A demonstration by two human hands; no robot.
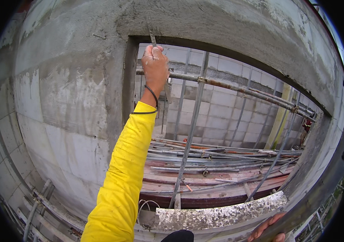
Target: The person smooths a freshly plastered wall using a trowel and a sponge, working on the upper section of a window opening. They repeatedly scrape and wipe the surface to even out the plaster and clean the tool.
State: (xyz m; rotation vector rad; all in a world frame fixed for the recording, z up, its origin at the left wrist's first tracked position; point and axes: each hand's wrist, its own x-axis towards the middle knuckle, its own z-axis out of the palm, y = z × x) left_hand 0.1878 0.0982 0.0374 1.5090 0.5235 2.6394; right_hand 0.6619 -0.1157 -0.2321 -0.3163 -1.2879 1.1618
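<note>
My left hand (155,66), at the end of a yellow sleeve (125,169) with a dark band at the wrist, is raised to the upper left corner of a wall opening. Its fingers are closed around a thin grey metal strip (152,36), which points up against the rough grey plaster (139,18). What the strip belongs to is hidden in my fist. Low on the right, my right hand (265,228) has its fingers curled at the edge of a long dark board (305,205) that slants up to the right. Part of this hand is cut off or covered.
Metal scaffold tubes (192,129) cross the opening, with a horizontal pipe (236,87) behind my left hand. Beyond lie piled pipes (204,155) on reddish boards and a block wall (220,109). A mortar-spattered board (220,211) rests below. Another person (305,127) shows far right.
</note>
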